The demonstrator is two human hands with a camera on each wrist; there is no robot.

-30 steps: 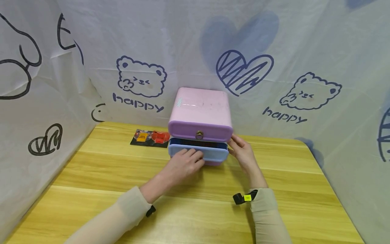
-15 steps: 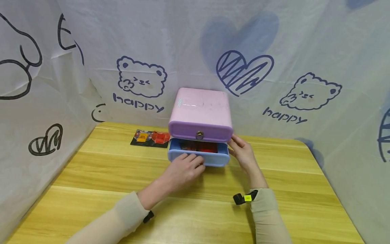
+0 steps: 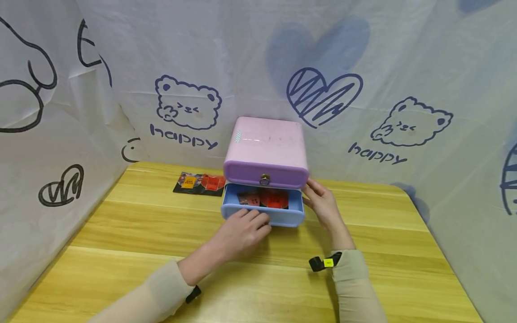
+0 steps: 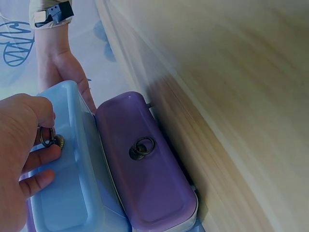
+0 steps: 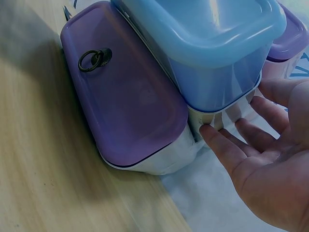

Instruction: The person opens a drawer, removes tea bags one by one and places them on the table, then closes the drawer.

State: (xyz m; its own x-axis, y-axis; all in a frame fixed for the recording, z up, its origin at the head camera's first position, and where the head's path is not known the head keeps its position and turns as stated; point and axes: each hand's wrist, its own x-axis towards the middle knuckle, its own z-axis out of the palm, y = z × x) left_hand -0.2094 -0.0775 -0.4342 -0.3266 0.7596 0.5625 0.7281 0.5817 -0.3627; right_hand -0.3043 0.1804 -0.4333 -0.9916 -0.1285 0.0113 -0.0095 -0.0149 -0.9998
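While left hand [image 3: 244, 229] pinches ring pull [image 4: 58, 140], partly hiding it | right hand [image 3: 323, 207] spread against cabinet [image 3: 266, 144]

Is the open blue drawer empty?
No, the head view shows red printed contents lying inside the blue drawer.

Two grips are showing, a left grip [image 3: 244, 232] and a right grip [image 3: 323, 207], with two sleeves [image 3: 355, 282] covering the arms and two black devices [image 3: 317, 264] sitting at the wrists. One bench [image 3: 392, 237] is carrying one cabinet [image 3: 268, 140], which is housing three drawers: one blue drawer [image 3: 287, 217] and two purple drawers [image 4: 145, 186]. Three rings [image 4: 151, 141] are hanging, one per drawer. At least one packet [image 3: 199, 184] is lying on the bench, and at least one red packet [image 3: 275, 198] is lying inside; exact totals are staying unclear. Behind, two bears [image 3: 187, 103], two "happy" words [image 3: 183, 136] and at least two striped hearts [image 3: 325, 96] are decorating one cloth [image 3: 250, 63].
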